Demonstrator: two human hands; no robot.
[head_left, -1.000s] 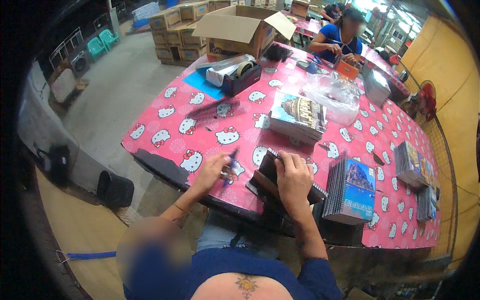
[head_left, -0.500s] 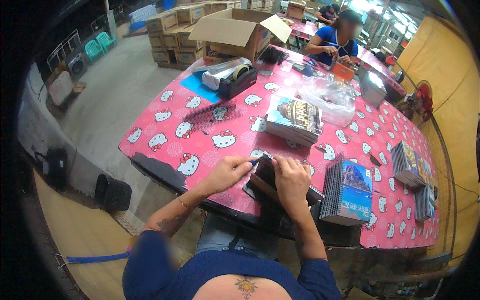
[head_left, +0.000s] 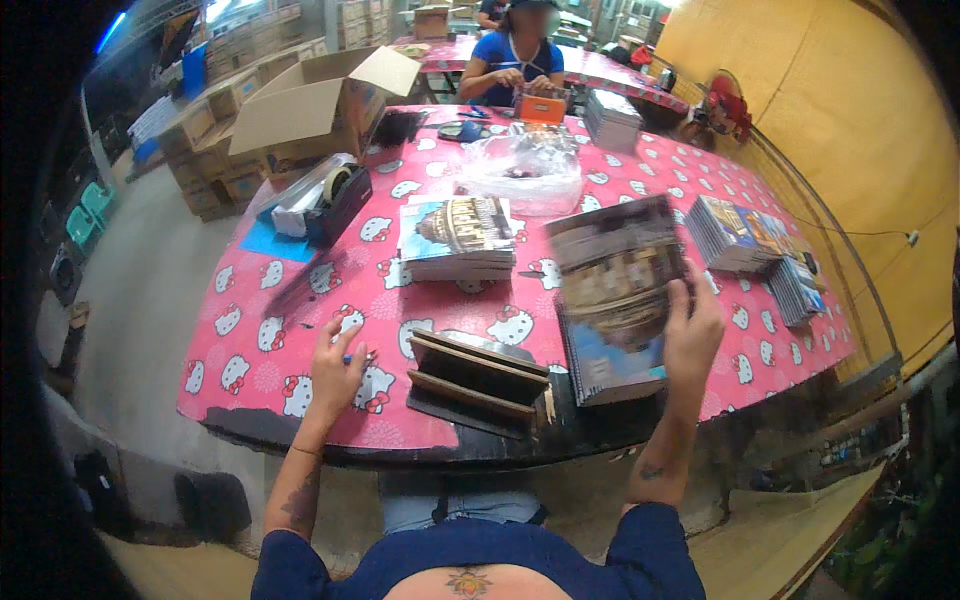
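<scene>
My right hand (head_left: 695,330) grips a spiral-bound notebook (head_left: 622,265) by its right edge, a little blurred. This notebook, with a building photo on its cover, hangs tilted over a stack of blue-covered notebooks (head_left: 608,365) and hides much of it. Over the pink tablecloth, my left hand (head_left: 338,365) has a slim blue object (head_left: 350,359) at its thumb and fingers; its kind is too small to make out. Between the hands, at the table's near edge, stands a dark wooden slotted stand (head_left: 478,375) with nothing in its slot.
Beyond the stand lies a notebook pile (head_left: 457,240). A tape dispenser (head_left: 338,205) and an open carton (head_left: 300,120) are far left. A clear plastic bag (head_left: 525,175) is mid-table. More notebooks (head_left: 735,232) stand right. Across the table a person (head_left: 512,65) handles an orange item.
The notebook has come out of the slotted stand and moved right over the stack in my right hand. My left hand has moved left, away from the stand. The head view has turned right.
</scene>
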